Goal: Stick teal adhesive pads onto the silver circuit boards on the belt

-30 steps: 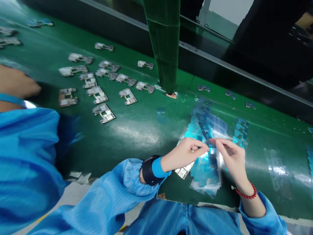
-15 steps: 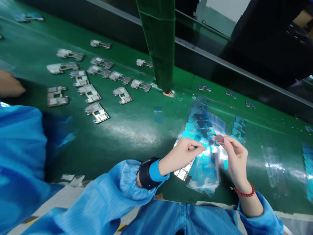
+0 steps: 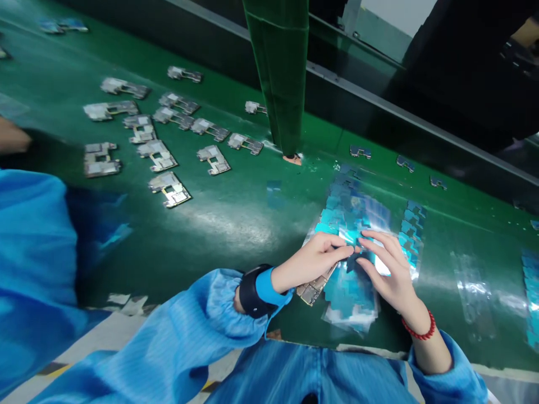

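My left hand (image 3: 316,259) is closed around a small circuit board (image 3: 310,290) whose lower end sticks out under the palm. My right hand (image 3: 386,270) meets it from the right, fingers pinched on a small dark sticker (image 3: 352,258) at the board's top. Both hands hover over a pile of shiny backing sheets with blue stickers (image 3: 352,294) on the green conveyor belt (image 3: 236,219).
Several bare circuit boards (image 3: 169,189) lie scattered on the belt to the upper left. A green post (image 3: 283,73) stands mid-belt. Another person's blue sleeve (image 3: 37,269) fills the left. More blue sticker strips (image 3: 411,229) and clear film (image 3: 475,292) lie to the right.
My right hand came down and left from a raised pinch, bringing the sticker against the board in my left hand. The board tilted slightly.
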{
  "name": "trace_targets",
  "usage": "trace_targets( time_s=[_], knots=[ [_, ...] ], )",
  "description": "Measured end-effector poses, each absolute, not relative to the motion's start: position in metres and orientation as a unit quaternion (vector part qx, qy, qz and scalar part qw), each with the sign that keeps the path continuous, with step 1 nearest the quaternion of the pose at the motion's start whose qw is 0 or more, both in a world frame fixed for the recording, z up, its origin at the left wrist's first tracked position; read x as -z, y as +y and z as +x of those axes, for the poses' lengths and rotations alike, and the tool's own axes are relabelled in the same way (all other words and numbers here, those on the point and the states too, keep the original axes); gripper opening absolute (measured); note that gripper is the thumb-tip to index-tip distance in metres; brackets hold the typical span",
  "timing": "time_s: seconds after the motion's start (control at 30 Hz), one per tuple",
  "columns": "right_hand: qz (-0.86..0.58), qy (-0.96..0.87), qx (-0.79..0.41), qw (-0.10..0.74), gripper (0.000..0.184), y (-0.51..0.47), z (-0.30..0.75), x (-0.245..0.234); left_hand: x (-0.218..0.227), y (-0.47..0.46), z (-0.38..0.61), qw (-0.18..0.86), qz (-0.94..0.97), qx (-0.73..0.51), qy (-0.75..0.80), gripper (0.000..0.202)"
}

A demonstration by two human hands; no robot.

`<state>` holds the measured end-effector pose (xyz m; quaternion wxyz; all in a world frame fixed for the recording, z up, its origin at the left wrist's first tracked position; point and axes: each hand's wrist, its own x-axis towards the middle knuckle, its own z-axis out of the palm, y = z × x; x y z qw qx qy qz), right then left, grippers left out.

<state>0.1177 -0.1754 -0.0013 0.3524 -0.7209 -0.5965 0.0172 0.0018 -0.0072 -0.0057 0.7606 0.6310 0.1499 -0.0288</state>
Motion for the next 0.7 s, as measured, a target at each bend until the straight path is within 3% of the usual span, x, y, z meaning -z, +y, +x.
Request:
trace_targets(
  time_s=[0.13,0.43,0.7],
  knots=[
    [-0.697,-0.619,-0.001,0.362,0.036,-0.174,0.119,0.002,0.005,-0.007,0.002,0.777,0.611,0.04,0.147,0.035],
    [-0.709,-0.568,-0.048,0.414,0.015,-0.184,0.122,-0.001,0.004,-0.005,0.003,0.774,0.607,0.036,0.175,0.042],
    [-0.715,-0.422,-0.135,0.54,0.012,-0.211,0.117,-0.006,0.008,-0.007,0.005,0.745,0.638,0.035,0.191,0.044]
  ],
)
